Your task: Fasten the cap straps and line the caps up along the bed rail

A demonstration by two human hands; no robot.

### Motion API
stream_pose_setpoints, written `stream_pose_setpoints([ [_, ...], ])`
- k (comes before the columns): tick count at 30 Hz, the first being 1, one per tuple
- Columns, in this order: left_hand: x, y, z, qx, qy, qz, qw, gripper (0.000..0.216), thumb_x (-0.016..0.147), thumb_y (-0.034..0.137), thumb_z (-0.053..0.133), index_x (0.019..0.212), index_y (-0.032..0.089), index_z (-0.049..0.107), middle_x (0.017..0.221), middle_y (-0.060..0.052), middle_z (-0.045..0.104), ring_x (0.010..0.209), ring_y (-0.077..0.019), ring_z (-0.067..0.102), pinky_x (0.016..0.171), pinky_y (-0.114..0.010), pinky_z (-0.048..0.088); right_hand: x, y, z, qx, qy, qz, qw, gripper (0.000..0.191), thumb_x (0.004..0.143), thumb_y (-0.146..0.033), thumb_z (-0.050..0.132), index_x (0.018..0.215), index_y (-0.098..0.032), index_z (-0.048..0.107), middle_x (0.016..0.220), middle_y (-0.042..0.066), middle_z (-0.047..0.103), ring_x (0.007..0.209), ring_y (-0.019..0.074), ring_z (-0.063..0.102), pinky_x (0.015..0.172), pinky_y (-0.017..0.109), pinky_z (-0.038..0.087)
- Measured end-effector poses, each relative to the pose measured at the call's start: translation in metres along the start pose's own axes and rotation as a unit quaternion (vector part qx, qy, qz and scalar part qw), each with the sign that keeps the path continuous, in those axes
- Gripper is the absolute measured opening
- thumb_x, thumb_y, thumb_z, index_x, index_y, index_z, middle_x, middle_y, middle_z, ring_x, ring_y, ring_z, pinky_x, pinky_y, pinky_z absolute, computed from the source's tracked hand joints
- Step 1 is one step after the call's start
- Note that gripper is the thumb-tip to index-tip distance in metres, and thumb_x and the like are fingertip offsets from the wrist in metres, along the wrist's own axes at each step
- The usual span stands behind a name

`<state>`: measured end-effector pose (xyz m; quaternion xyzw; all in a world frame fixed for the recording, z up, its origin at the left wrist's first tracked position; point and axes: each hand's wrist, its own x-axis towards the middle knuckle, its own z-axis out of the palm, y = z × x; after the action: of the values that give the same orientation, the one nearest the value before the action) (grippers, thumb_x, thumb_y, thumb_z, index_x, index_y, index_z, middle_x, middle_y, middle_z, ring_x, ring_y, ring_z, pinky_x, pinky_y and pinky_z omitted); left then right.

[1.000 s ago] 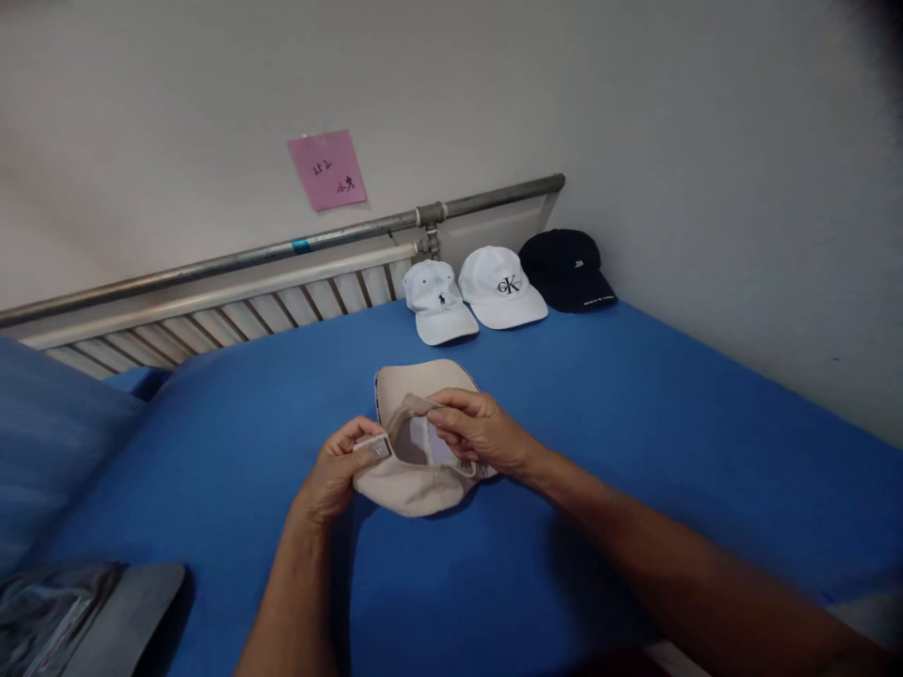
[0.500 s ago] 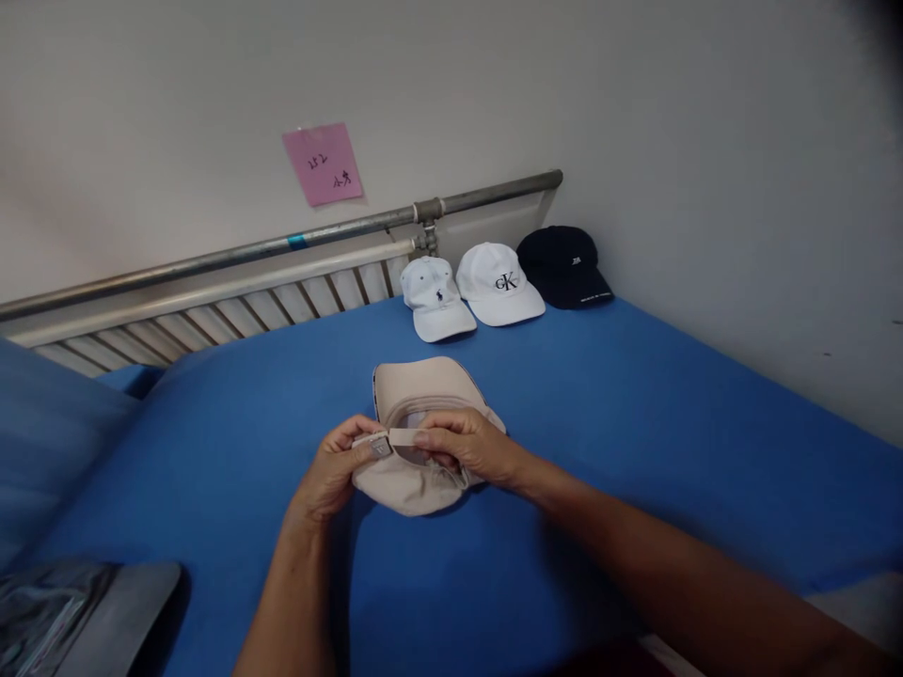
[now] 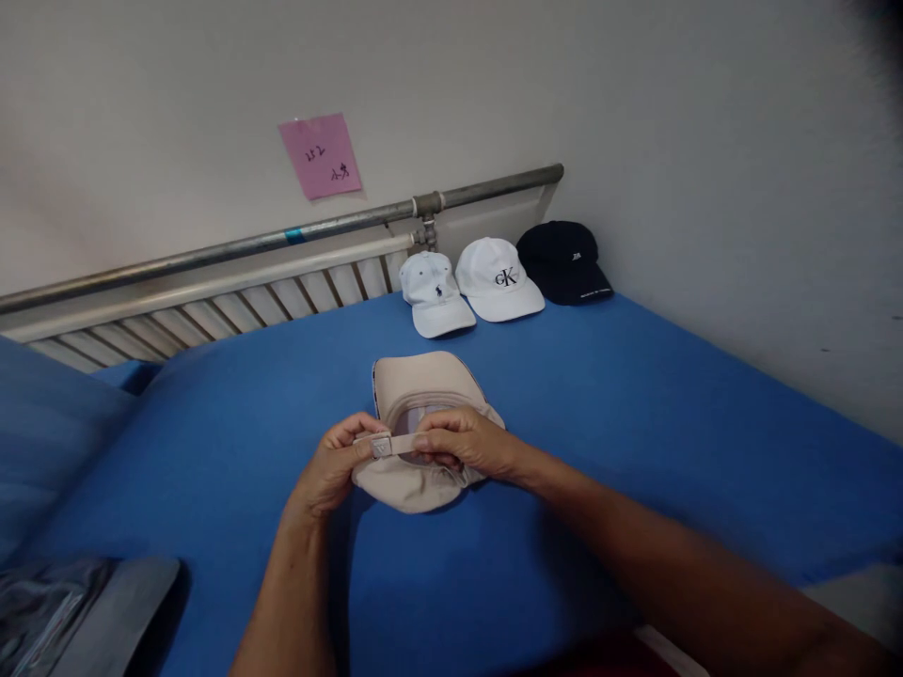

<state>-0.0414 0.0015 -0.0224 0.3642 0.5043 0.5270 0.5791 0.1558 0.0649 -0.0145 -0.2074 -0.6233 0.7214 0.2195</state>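
In the head view, the beige baseball cap (image 3: pixel 402 489) sits near the middle of the blue worktop (image 3: pixel 246 404), brim pointing away and its pale underside showing, with the inside of the crown partly exposed. The left hand (image 3: pixel 331 470) pinches the cap's back edge at the metal buckle (image 3: pixel 381 447), thumb beside it; the right hand (image 3: pixel 472 440) has the beige adjustment strap (image 3: pixel 403 443) between thumb and fingers.

As far as the closure goes, strap and buckle are lined up and meet — the strap runs straight from the buckle to the right fingertips. Whether its end is threaded through, or only lies against the metal, I cannot tell. Neither hand has let go, so the fastening does not look finished, in my judgement. The right fingers hide the rest of the strap and part of the crown opening.

Beyond the brim, three caps stand in a row: a white polo-logo cap (image 3: pixel 432 291), a white CK cap (image 3: pixel 494 282) and a black cap (image 3: pixel 564 259). A gray cap (image 3: pixel 119 611) is cut off at lower left. Behind are a radiator (image 3: pixel 212 310), a metal pipe (image 3: pixel 353 218) and a pink note (image 3: pixel 321 155) on the wall. None of these touches the hands.
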Motion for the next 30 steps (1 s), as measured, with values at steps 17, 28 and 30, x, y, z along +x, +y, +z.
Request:
stream_pose_setpoints([
  [17, -0.002, 0.000, -0.001, -0.013, -0.010, -0.001, 1.000, 0.026, 0.056, 0.031, 0.084, 0.068, 0.016, 0.067, 0.058, 0.002, 0.066, 0.047, -0.0073, 0.055, 0.047, -0.017, 0.039, 0.000, -0.003, 0.007, -0.067, 0.043, -0.005, 0.997, 0.021, 0.080, -0.030, 0.061, 0.063, -0.018, 0.058, 0.052, -0.005, 0.044, 0.045, 0.0065, 0.035, 0.044, 0.021, 0.025],
  [28, 0.000, -0.003, 0.000, -0.009, -0.018, 0.005, 1.000, 0.023, 0.061, 0.030, 0.083, 0.069, 0.016, 0.067, 0.060, 0.003, 0.067, 0.050, -0.0064, 0.057, 0.049, -0.015, 0.040, 0.000, -0.004, 0.012, -0.111, 0.057, -0.010, 0.992, 0.019, 0.084, -0.031, 0.057, 0.071, -0.017, 0.060, 0.058, -0.004, 0.047, 0.051, 0.0075, 0.040, 0.048, 0.021, 0.029],
  [30, -0.001, -0.002, 0.000, -0.007, -0.018, 0.005, 1.000, 0.023, 0.061, 0.031, 0.083, 0.069, 0.016, 0.067, 0.059, 0.003, 0.067, 0.049, -0.0061, 0.057, 0.049, -0.015, 0.040, 0.000, -0.004, 0.011, -0.098, 0.055, -0.012, 0.994, 0.018, 0.082, -0.031, 0.059, 0.072, -0.017, 0.061, 0.058, -0.004, 0.048, 0.052, 0.0076, 0.040, 0.049, 0.021, 0.030],
])
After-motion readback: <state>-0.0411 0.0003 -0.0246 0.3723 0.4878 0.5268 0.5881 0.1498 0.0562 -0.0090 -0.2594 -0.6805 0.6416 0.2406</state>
